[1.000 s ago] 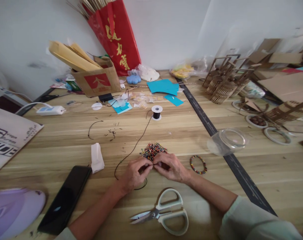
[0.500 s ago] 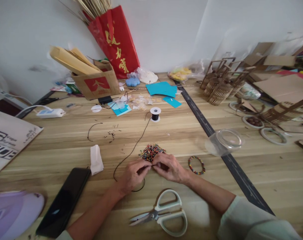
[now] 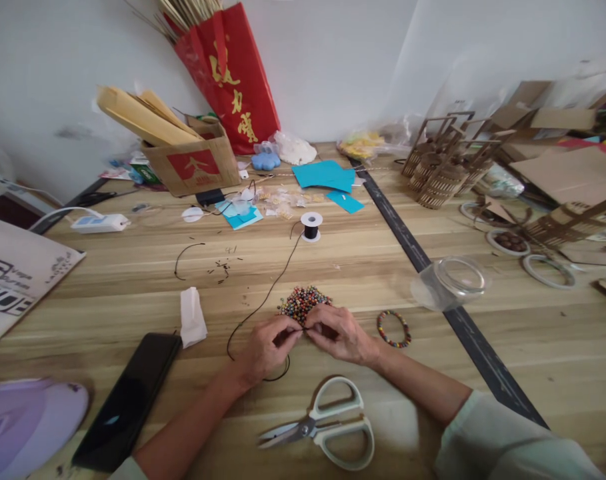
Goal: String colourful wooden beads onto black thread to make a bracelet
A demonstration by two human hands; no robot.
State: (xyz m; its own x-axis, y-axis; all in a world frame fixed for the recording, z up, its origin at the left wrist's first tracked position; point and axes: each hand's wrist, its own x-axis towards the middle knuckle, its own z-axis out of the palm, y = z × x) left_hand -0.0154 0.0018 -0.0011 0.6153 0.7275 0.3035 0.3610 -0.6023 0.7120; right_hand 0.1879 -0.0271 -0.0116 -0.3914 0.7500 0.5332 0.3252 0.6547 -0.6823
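My left hand (image 3: 271, 343) is closed in a pinch on the black cord (image 3: 263, 300), which loops under it. My right hand (image 3: 340, 333) is pinched too, its fingertips meeting the left ones over a small dark bit too tiny to make out. Just beyond the fingertips lies a heap of small multicoloured beads (image 3: 303, 301). The cord runs back to a white spool (image 3: 311, 227) wound with black. A finished-looking beaded bracelet (image 3: 393, 329) rests to the right of my right hand. White-handled scissors (image 3: 327, 427) lie slightly apart in front of my wrists.
On the left are a black phone (image 3: 127, 400), a folded white paper (image 3: 193, 317) and a purple object (image 3: 33, 427). A clear plastic jar (image 3: 450, 283) lies at right, near small woven baskets (image 3: 443, 180). Short cord scraps (image 3: 223, 269), blue cards (image 3: 323, 176) and a cardboard box (image 3: 197, 163) sit farther back.
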